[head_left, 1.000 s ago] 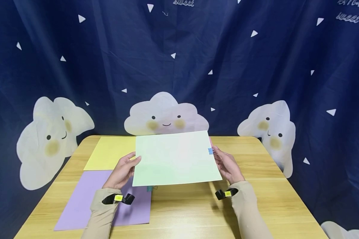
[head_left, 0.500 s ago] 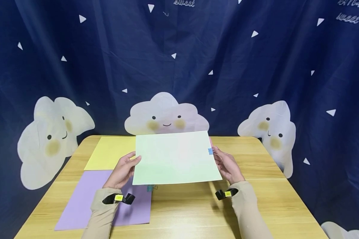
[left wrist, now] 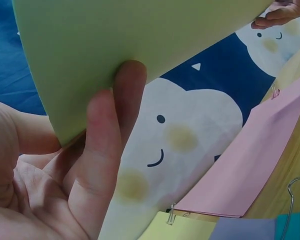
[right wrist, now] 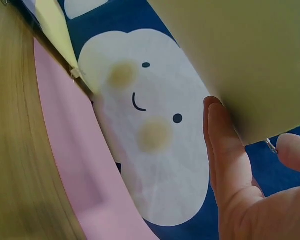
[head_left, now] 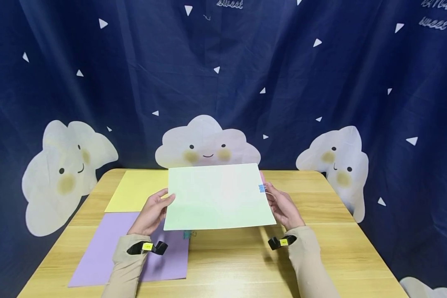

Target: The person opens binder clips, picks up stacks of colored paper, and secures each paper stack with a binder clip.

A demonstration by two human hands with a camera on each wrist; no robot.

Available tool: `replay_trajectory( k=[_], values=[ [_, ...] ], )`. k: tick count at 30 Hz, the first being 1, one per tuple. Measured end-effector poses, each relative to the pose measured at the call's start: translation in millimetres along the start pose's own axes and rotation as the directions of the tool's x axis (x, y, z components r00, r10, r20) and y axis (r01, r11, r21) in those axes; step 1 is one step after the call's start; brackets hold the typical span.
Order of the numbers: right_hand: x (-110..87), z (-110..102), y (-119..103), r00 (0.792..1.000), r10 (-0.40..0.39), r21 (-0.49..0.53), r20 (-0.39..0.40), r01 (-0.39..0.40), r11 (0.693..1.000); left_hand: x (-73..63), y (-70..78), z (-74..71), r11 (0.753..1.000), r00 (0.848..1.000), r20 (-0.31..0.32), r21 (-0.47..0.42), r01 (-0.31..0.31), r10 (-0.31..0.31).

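Observation:
A pale green sheet of paper, held up above the table, has a blue binder clip on its right edge. My left hand pinches its left edge, thumb on top. In the left wrist view, the fingertips press its underside. My right hand holds the right edge at the clip. In the right wrist view, fingers lie behind the sheet and the thumb is at the clip's wire handle.
Yellow paper lies at the table's back left. Purple paper with a teal binder clip lies before it. Pink paper, also clipped, lies beyond the green sheet. A dark blue curtain with cloud faces hangs behind the wooden table.
The green sheet's near edge has risen very slightly and its left side has shifted a touch to the left. Both hands keep their hold in nearly the same place.

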State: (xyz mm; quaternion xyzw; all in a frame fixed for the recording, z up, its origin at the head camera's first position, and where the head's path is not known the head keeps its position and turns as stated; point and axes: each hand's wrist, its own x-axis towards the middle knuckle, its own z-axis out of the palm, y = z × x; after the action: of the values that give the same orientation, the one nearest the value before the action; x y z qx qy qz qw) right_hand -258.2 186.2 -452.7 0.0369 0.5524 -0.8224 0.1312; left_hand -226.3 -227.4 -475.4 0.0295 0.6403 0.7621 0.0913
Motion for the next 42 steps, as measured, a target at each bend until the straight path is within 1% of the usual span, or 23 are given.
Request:
replay_trajectory(
  k=[4, 9, 14, 20, 23, 24, 27, 35, 40, 42],
  values=[
    [0.2, 0.6, 0.9, 1.000, 0.002, -0.022, 0.004, -0.002, 1.000, -0.7, 1.1, -0.5, 1.000, 1.000, 0.003, 0.009, -0.012, 0.012],
    [0.8, 0.8, 2.3, 1.000, -0.001, -0.034, 0.004, 0.001, 0.999, -2.2, 1.5, -1.5, 0.999, 1.000, -0.016, 0.047, -0.024, 0.025],
    [-0.6, 1.5, 2.9, 1.000, 0.002, -0.048, -0.005, -0.002, 0.999, -2.3, 1.0, -1.9, 0.999, 0.999, -0.024, 0.047, -0.023, 0.024],
    [-2.9, 2.5, 4.3, 1.000, -0.006, -0.121, -0.014, 0.004, 0.993, -1.8, 1.7, -2.7, 0.999, 0.999, -0.023, 0.036, -0.026, 0.027],
    [-3.6, 2.2, 5.0, 1.000, 0.015, -0.139, 0.008, -0.014, 0.990, -1.9, 2.5, -3.1, 0.999, 0.999, -0.017, 0.037, -0.029, 0.029],
    [-3.8, 2.5, 5.3, 1.000, 0.021, -0.135, 0.016, -0.019, 0.991, -2.0, 2.6, -3.0, 0.999, 0.999, -0.024, 0.038, -0.028, 0.029],
    [-4.6, 2.4, 5.9, 0.998, 0.038, -0.135, 0.056, -0.030, 0.990, -2.0, 2.9, -3.4, 0.999, 0.999, -0.023, 0.031, -0.027, 0.028],
    [-5.8, 4.9, 7.6, 0.996, 0.008, -0.183, 0.093, 0.009, 0.983, -3.7, 5.1, -4.1, 0.999, 0.999, -0.034, 0.024, -0.026, 0.027],
    [-5.1, 5.3, 8.9, 0.995, -0.015, -0.213, 0.095, 0.035, 0.976, -4.8, 6.6, -4.7, 0.999, 0.999, -0.037, 0.029, -0.031, 0.032],
    [-4.7, 5.5, 9.7, 0.996, -0.028, -0.242, 0.090, 0.049, 0.969, -5.4, 6.7, -5.4, 0.999, 0.999, -0.036, 0.031, -0.031, 0.032]
  ],
)
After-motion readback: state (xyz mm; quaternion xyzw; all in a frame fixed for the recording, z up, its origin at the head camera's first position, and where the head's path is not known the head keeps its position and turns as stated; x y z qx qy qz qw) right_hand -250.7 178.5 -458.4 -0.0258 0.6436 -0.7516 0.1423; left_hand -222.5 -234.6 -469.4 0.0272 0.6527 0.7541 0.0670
